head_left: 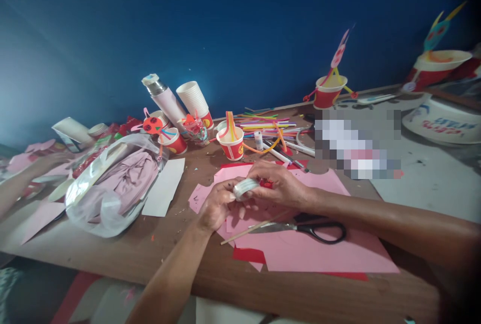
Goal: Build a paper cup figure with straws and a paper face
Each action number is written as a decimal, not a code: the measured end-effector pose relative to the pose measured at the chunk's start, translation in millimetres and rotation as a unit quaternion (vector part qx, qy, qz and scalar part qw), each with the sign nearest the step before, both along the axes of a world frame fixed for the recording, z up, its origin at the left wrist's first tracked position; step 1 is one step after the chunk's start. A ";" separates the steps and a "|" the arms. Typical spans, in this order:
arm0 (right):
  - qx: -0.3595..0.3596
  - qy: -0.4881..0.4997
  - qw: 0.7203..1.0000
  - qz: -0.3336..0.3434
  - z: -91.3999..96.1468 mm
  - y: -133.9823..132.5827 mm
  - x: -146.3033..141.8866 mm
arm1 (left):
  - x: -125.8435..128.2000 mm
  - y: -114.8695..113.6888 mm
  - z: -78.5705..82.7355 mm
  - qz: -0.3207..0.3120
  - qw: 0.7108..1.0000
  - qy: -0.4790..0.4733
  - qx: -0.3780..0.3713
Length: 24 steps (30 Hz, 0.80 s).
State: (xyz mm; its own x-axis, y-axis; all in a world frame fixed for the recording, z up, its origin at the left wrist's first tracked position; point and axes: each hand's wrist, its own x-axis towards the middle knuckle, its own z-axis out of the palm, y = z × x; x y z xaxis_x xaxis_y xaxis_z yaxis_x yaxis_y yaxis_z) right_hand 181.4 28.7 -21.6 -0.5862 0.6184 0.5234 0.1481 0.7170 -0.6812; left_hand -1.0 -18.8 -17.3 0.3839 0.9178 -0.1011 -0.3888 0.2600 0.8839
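Observation:
My left hand (220,204) grips a roll of clear tape (246,188) by its near left side. Against the roll's right side, the fingers of my right hand (280,183) are closed. A small red piece (267,183) shows at the right fingers; how it is held is hidden. Beneath both hands lie sheets of pink paper (319,254). On the paper are black-handled scissors (326,232) and a thin wooden stick (240,234). Just beyond my hands stands a red and white paper cup (231,148) with pipe cleaners fixed to it.
Several pipe cleaners (266,126) lie behind the cup. A stack of paper cups (194,101) and a pink thermos (167,101) stand by the blue wall. To the left sits a plastic bag (108,223). Another person's arm (22,183) reaches in at far left.

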 end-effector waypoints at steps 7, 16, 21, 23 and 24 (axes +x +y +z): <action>0.087 -0.036 0.996 0.008 0.1 -1.1 -0.1 | -2.2 -1.4 -3.3 -0.001 0.992 0.128 -0.001; 0.120 -0.078 0.989 -0.019 -2.0 -8.6 -3.5 | -2.9 -1.7 -5.5 0.006 0.988 0.154 -0.028; 0.047 -0.040 0.998 0.000 1.7 -5.3 -0.4 | -3.4 0.7 -5.7 -0.013 0.996 0.078 -0.035; 0.014 -0.029 0.999 0.011 3.3 -3.2 1.1 | -3.7 1.4 -6.6 -0.017 0.997 0.060 -0.034; 0.000 -0.022 1.000 0.014 3.7 -2.3 1.6 | -3.9 1.7 -7.3 -0.013 0.998 0.052 -0.031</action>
